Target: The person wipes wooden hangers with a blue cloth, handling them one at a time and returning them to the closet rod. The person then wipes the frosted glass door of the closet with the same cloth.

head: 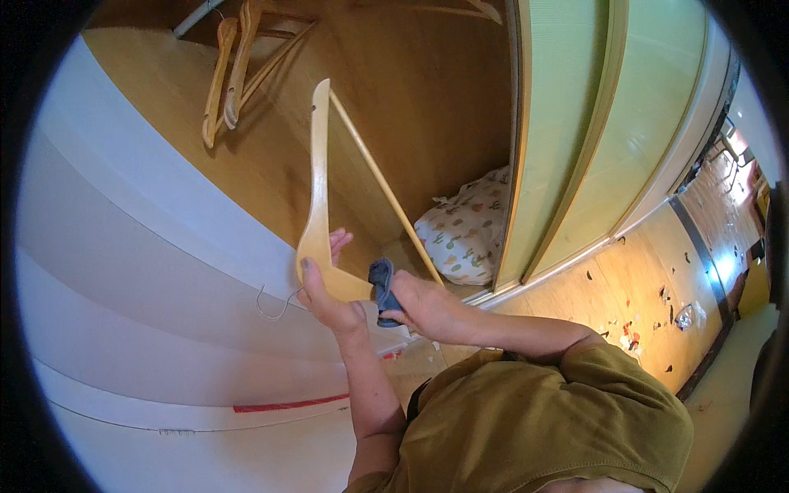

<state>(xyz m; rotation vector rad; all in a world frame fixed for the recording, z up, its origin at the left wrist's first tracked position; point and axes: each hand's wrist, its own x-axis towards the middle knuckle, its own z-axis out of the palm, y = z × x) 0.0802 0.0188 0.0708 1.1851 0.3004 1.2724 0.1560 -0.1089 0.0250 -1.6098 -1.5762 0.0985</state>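
A wooden clothes hanger (318, 179) with a straight trouser bar is held up before me, its metal hook pointing to the left. My left hand (330, 299) grips it near the middle, the thumb on the front face and fingertips showing behind. My right hand (425, 305) is closed on a dark blue cloth (383, 293), which wraps around the hanger's lower arm. That arm's end is hidden behind the cloth and the hand.
Several wooden hangers (228, 80) hang from a metal rail (200, 17) inside the wardrobe. A bundle in patterned white fabric (465, 228) lies at its bottom. Sliding doors (567, 123) stand to the right. Scraps and a clear plastic piece (687, 315) litter the floor (555, 305).
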